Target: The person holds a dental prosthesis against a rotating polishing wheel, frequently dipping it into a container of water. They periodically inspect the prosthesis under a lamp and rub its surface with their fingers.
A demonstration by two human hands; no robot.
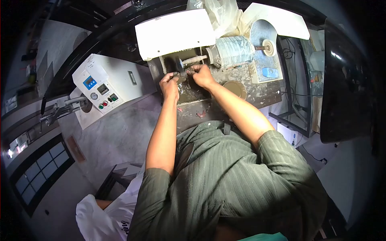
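My left hand [169,85] is closed, fingertips pinched, just below a dark blurred wheel [173,63] on the left end of a spindle [195,59]. Close beside it, my right hand [202,76] is also closed, with its thumb and fingers bent together. Both hands meet at a small dark, muddy-looking piece; its kind cannot be made out. The spindle comes out of a motor [235,52] wrapped in clear plastic. Beneath the hands lies a wet, grey-spattered tray area [185,94].
On the motor's right end, a pale round buffing wheel [269,47] sits inside a white hood [277,18]. Another white cover [175,34] overhangs the left wheel. A bowl of grey-brown slurry [235,89] stands right of my forearm. At left is a white control box [102,86]; a person's white sleeve [94,211] shows below.
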